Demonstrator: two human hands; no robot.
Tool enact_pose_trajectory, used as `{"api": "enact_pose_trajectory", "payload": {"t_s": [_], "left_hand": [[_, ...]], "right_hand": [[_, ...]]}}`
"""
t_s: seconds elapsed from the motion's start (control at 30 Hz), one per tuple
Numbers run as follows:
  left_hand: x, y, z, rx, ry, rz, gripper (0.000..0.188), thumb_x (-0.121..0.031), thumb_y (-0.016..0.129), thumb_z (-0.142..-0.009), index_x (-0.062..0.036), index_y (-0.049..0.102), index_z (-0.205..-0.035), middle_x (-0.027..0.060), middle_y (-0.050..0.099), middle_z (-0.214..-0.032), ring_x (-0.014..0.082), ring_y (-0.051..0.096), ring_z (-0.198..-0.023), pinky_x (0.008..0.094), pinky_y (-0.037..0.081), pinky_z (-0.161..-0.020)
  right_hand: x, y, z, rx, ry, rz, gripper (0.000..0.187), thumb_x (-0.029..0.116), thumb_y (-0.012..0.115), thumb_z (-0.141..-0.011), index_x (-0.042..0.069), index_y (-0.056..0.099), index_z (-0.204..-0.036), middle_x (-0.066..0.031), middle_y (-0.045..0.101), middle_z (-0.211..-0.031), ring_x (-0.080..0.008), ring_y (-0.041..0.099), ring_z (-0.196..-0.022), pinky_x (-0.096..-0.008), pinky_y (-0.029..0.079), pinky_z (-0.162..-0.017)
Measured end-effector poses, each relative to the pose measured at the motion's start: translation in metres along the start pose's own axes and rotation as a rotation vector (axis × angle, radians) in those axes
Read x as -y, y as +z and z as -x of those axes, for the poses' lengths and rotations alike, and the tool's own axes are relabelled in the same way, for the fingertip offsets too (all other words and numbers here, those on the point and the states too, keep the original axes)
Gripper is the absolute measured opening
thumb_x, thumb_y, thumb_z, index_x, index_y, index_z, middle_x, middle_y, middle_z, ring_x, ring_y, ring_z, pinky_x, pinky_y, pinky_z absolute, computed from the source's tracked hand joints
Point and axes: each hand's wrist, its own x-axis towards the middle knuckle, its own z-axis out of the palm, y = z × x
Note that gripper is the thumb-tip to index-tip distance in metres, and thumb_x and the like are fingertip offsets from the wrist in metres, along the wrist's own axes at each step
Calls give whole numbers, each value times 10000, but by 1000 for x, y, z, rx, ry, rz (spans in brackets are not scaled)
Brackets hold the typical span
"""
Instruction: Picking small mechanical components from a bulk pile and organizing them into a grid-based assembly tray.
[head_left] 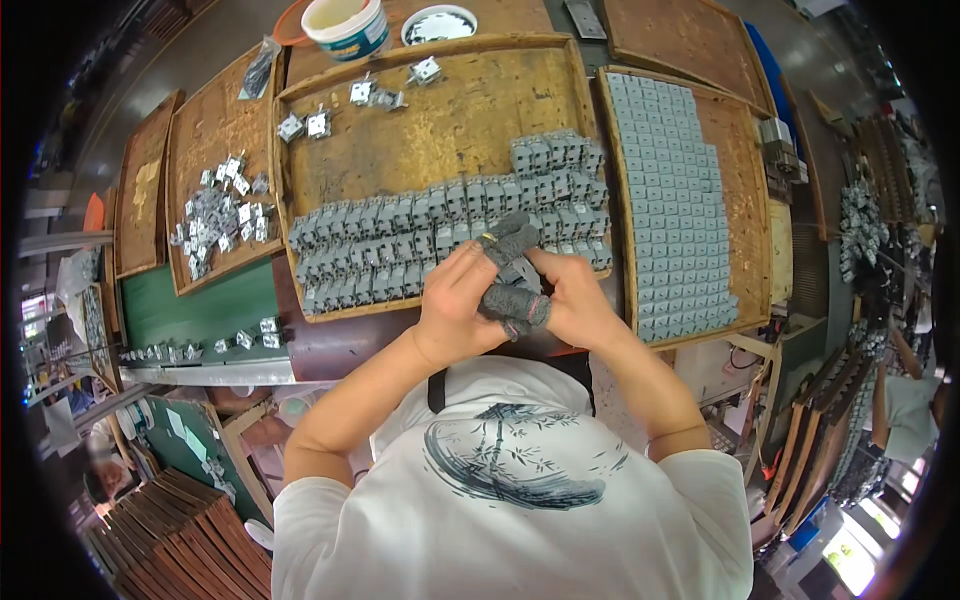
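My left hand [455,300] and my right hand [575,297] meet in front of my chest, over the near edge of the middle wooden tray [440,110]. Knitted grey finger covers wrap some of the fingers. Between the fingertips both hands grip a small grey part [517,272], mostly covered by the fingers. Just beyond the hands stand rows of grey block-shaped parts [400,215] in that tray. A few silvery metal pieces [318,124] lie loose toward its far side.
At the right, another tray [745,220] holds tightly packed grey blocks [668,200]. Silvery pieces [215,220] lie heaped in a left tray, with several more on the green surface [190,310]. A white bucket [345,28] and a round lid [438,25] stand beyond the middle tray.
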Motion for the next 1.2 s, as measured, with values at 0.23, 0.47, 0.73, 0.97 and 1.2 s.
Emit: {"api": "enact_pose_trajectory", "payload": {"t_s": [0.23,0.47,0.73,0.97,1.2], "left_hand": [[75,10,-71,113,-209,-55,511,-43,696,-670,-39,603,-1173,165,538,-979,366,536,-1002,364,442,-921],[163,26,-91,317,-654,172,439,28,628,-777,-28,614,-1212,33,636,-1025,148,584,-941,263,451,-850],[142,32,-90,376,-470,-29,618,-57,600,-689,-9,496,-1296,241,556,-1196,371,551,-1115,404,461,-947],[57,-2,-53,-7,-240,-283,582,-40,658,-636,-68,533,-1203,239,476,-1212,447,531,-1032,510,474,-864],[75,-168,94,-517,-924,-891,267,-177,625,-787,-107,630,-1044,169,688,-926,386,653,-890,474,515,-747]], "right_hand": [[-38,-97,-9,-487,176,60,231,151,682,-846,4,669,-1024,-72,681,-836,-135,619,-746,-278,494,-721],[-163,-268,-22,-1097,257,221,307,280,646,-856,0,683,-975,-165,702,-868,-279,646,-800,-371,483,-745],[-254,-332,-64,-852,544,381,400,237,592,-796,-31,680,-1080,-122,686,-846,-214,638,-737,-378,491,-630],[-262,-343,-63,-1064,301,-55,377,98,623,-828,-55,592,-1172,-130,649,-1054,-235,617,-914,-368,507,-772],[-184,-266,-24,-869,-59,-521,313,101,627,-917,17,554,-1209,-82,621,-1101,-155,605,-906,-306,498,-689]]}}
